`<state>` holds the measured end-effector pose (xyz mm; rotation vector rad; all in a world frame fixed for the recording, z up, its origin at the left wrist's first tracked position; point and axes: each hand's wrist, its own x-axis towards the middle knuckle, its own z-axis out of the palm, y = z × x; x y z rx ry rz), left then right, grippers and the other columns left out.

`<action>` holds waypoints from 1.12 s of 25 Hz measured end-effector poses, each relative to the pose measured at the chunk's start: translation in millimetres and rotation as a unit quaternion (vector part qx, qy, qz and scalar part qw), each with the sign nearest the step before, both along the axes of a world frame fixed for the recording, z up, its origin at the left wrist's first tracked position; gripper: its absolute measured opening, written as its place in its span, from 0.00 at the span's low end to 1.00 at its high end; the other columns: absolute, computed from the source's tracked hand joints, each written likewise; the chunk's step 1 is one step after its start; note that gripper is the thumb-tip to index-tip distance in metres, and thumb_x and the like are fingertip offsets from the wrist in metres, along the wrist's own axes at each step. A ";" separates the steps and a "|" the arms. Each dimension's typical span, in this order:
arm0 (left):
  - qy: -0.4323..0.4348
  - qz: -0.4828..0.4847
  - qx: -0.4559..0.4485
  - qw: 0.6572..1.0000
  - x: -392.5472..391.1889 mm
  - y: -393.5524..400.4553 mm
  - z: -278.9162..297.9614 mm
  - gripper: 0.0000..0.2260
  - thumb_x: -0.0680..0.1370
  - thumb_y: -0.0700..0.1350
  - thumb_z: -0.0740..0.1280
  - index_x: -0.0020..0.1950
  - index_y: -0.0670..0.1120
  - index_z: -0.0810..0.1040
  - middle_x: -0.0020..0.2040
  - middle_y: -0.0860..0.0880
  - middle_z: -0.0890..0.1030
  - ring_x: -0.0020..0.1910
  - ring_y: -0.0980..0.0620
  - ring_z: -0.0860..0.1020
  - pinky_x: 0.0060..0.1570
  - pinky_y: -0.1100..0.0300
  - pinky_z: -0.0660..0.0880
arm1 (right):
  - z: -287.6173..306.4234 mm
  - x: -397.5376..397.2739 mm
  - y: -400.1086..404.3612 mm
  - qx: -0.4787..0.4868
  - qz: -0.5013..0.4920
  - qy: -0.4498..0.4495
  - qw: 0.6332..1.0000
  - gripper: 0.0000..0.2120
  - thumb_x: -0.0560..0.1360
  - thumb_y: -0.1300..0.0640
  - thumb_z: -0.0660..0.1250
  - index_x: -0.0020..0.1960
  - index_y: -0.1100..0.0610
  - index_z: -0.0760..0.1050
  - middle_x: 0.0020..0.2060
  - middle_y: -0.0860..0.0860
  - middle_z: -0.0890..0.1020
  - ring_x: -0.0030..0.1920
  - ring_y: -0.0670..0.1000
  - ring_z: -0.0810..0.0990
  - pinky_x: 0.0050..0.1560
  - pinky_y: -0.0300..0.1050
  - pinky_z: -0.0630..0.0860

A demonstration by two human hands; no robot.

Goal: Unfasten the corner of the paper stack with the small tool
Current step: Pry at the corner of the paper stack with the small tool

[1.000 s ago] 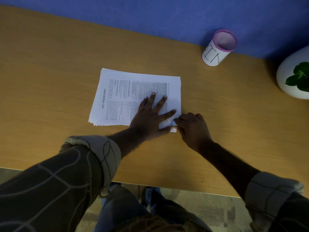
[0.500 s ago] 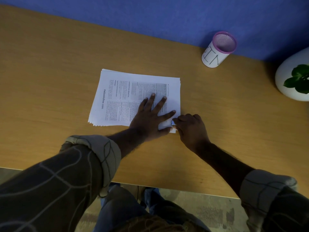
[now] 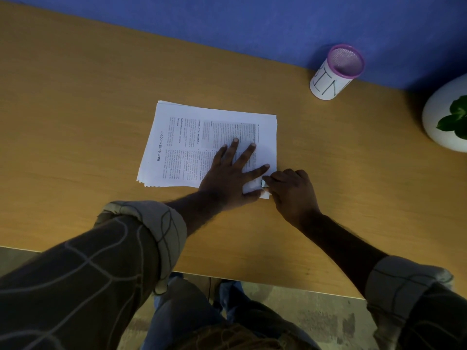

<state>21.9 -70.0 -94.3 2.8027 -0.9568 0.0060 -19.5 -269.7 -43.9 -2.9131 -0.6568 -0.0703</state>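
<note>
Mesh cup (image 3: 336, 72) upright — contents unseen, paper stack (image 3: 192, 137) flat

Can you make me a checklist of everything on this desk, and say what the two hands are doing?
Surface: wooden desk, blue wall behind it.
Job's things: paper stack lies flat, printed side up; a small tool sits at its near right corner, mostly hidden.
Clutter: white cup with a purple mesh rim, standing upright, looks empty; white pot with a green plant at the right edge.
Hands: left hand is spread flat, pressing the stack down; right hand is closed on the tool at the corner.
Cables: nothing seen.
Surroundings: the person's knees and a speckled floor below the desk edge.
</note>
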 end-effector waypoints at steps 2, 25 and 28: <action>0.001 -0.001 0.000 1.000 0.3 -0.1 -0.1 0.31 0.77 0.70 0.55 0.78 0.60 0.65 0.83 0.42 0.56 0.80 0.31 0.52 0.76 0.32 0.54 | 1.5 5.5 -4.2 -0.008 0.028 0.002 1.000 0.12 0.69 0.61 0.74 0.53 0.58 0.81 0.46 0.54 0.85 0.44 0.55 0.82 0.46 0.49 0.74; -0.002 -0.002 0.010 1.000 1.9 -0.1 -6.2 0.33 0.76 0.72 0.54 0.79 0.61 0.61 0.83 0.43 0.54 0.81 0.32 0.51 0.76 0.32 0.53 | 7.2 7.6 -9.7 0.005 0.011 0.061 0.998 0.09 0.73 0.58 0.72 0.54 0.56 0.81 0.45 0.53 0.85 0.47 0.54 0.81 0.49 0.51 0.75; 0.001 -0.002 0.004 1.000 1.4 1.3 -4.7 0.31 0.78 0.71 0.52 0.79 0.61 0.61 0.83 0.43 0.55 0.81 0.32 0.51 0.76 0.32 0.54 | 6.2 9.2 -6.7 0.014 0.002 0.053 0.998 0.09 0.73 0.58 0.72 0.53 0.56 0.82 0.45 0.53 0.85 0.46 0.54 0.81 0.49 0.50 0.74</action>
